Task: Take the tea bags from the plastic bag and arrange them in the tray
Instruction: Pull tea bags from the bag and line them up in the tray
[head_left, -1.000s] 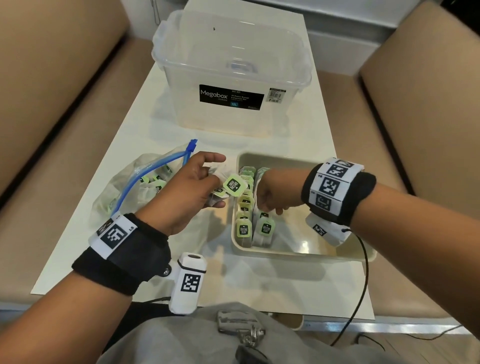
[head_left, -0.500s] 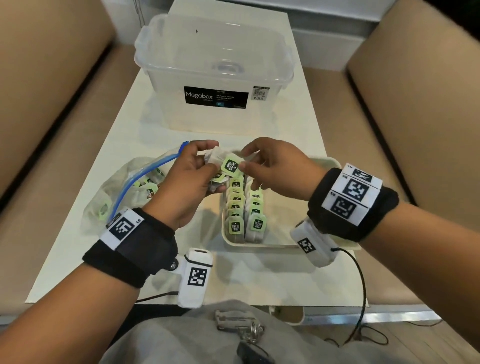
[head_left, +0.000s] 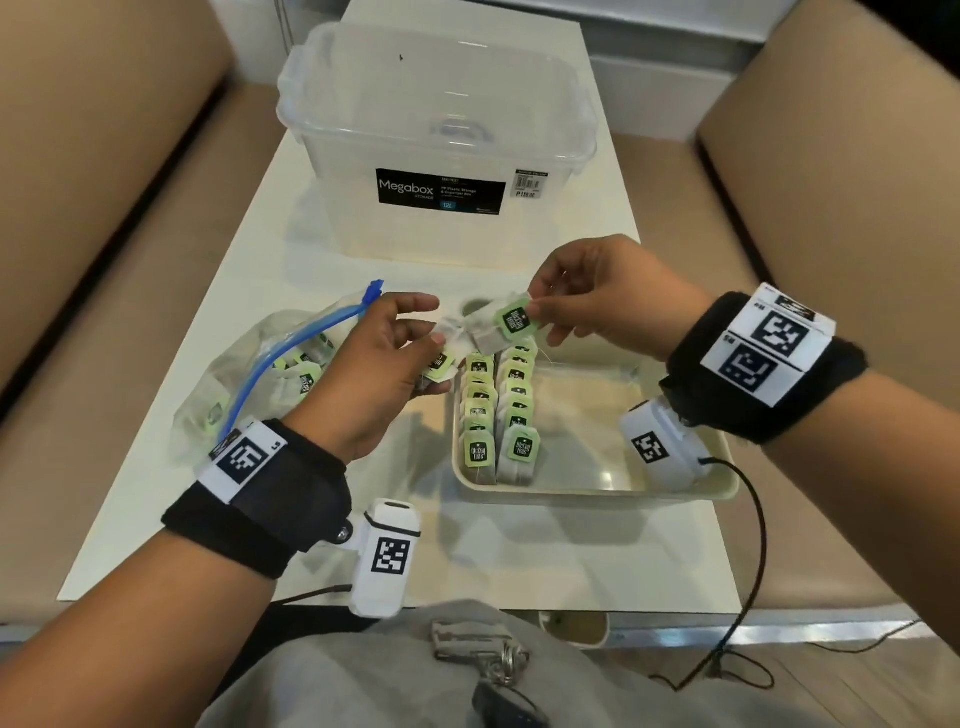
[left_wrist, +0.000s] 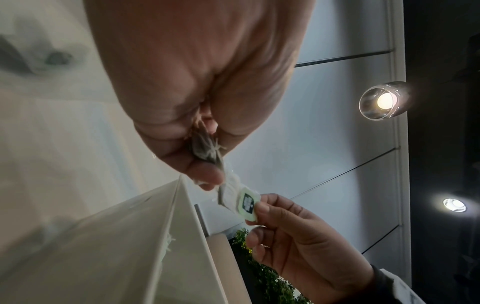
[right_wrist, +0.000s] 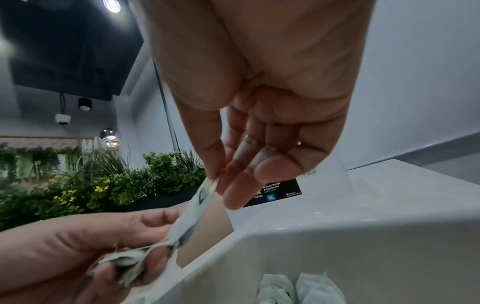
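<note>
My right hand (head_left: 540, 312) pinches the green tag of a tea bag (head_left: 498, 330) above the far left corner of the cream tray (head_left: 597, 491). That tea bag (left_wrist: 246, 202) still touches the bunch of tea bags (head_left: 439, 364) gripped in my left hand (head_left: 415, 338). Two rows of tea bags (head_left: 498, 410) stand along the tray's left side. The clear zip bag (head_left: 249, 384) with a blue seal lies on the table left of my left hand and holds more tea bags. In the right wrist view the pinched tea bag (right_wrist: 200, 203) runs down to the bunch (right_wrist: 127, 261).
A clear lidded Megabox storage box (head_left: 441, 140) stands behind the hands on the white table (head_left: 519, 561). Tan seat cushions flank the table on both sides. A black cable (head_left: 753, 571) trails off the table's right front edge.
My right hand rose out of the tray, met the left hand's bunch and pinched one tea bag by its tag. It now draws that bag to the right, away from the bunch.
</note>
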